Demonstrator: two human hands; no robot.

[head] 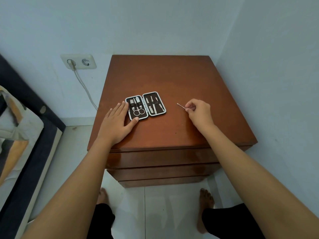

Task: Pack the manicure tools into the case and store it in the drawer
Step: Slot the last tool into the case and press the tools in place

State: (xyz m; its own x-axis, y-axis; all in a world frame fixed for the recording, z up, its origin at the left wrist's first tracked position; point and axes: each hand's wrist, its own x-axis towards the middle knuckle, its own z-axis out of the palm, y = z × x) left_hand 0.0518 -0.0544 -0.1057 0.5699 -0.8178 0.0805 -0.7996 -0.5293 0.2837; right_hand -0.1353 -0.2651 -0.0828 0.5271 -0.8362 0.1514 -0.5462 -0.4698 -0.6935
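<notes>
A small manicure case (145, 105) lies open flat on top of a brown wooden nightstand (172, 78). Its left half holds scissors, clippers and a file; its right half holds three slim metal tools under a strap. My left hand (117, 124) rests flat on the nightstand with fingertips and thumb touching the case's left edge. My right hand (198, 112) is to the right of the case, pinching a thin metal tool (181, 106) whose tip points toward the case. The top drawer (160, 158) is closed.
Two more closed drawers sit below the top one. The nightstand stands in a corner between two pale walls. A wall socket (78, 62) with a plugged-in white cable is on the left. A bed edge (25, 135) lies at the far left. Bare feet stand on white tiles.
</notes>
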